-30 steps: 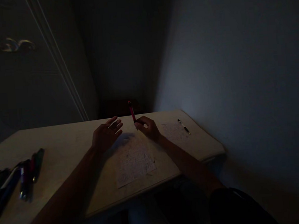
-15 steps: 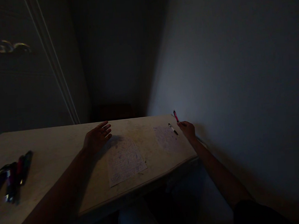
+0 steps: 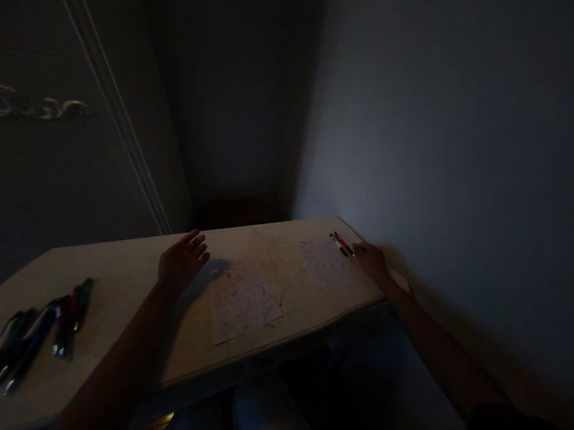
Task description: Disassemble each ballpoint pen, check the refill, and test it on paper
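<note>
Pale table (image 3: pixel 132 270) in dimness, right hand (image 3: pixel 372 261) beside red pen (image 3: pixel 343 243).

A pale tabletop (image 3: pixel 132 267) spans six o'clock, bearing a written sheet (image 3: pixel 244 304) at seven and a scribbled patch (image 3: pixel 324 268), perhaps another sheet, at five. A bluish-grey wall (image 3: pixel 459 128) rises at three; a scrolled ornament (image 3: pixel 48 112) marks a dark panel (image 3: pixel 50 180) near ten.

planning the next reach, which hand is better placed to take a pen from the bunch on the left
Likely the left hand: it looks open and free, and is nearer the bunch of pens. The right hand is across the table, by a red pen.
</note>
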`<state>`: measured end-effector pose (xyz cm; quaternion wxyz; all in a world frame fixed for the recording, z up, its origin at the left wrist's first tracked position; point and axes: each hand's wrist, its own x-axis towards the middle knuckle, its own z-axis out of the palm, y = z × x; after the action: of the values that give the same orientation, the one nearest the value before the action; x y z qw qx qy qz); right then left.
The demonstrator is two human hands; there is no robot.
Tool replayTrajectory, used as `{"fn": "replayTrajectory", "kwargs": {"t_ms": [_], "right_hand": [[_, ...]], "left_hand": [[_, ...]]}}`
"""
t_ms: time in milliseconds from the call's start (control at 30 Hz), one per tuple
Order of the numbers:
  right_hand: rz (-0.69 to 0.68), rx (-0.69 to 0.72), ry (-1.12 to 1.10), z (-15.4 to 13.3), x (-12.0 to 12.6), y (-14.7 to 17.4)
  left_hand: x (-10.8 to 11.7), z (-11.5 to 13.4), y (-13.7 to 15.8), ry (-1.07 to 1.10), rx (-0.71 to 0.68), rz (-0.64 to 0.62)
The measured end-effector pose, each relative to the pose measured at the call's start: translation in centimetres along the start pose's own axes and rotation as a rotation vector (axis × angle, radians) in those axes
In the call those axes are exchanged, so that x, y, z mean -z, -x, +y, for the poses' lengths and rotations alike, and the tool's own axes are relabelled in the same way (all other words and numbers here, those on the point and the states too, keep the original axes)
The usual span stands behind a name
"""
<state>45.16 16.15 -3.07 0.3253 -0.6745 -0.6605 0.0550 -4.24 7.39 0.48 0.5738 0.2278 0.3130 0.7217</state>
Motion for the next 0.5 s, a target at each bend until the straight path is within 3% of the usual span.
{"fn": "replayTrajectory", "kwargs": {"t_ms": [233,333,400,500], "right_hand": [[0.096,-0.16,-0.328,0.9,0.2,-0.2],[0.076,-0.241,-0.382,1.2,0.1,-0.5],[0.093,-0.281,-0.381,1.6,-0.1,-0.6],[0.121,-0.201,-0.424,2.5,-0.5,-0.8]], "left_hand": [[0.7,1.1,5.0,-0.257,-0.232,0.138],[3.1,1.9,8.8,-0.776,-0.357,0.222],[5.2,2.9,11.5,-1.125,-0.426,0.359],[8.1,4.8,14.9,-1.583,-0.48,0.603]]}}
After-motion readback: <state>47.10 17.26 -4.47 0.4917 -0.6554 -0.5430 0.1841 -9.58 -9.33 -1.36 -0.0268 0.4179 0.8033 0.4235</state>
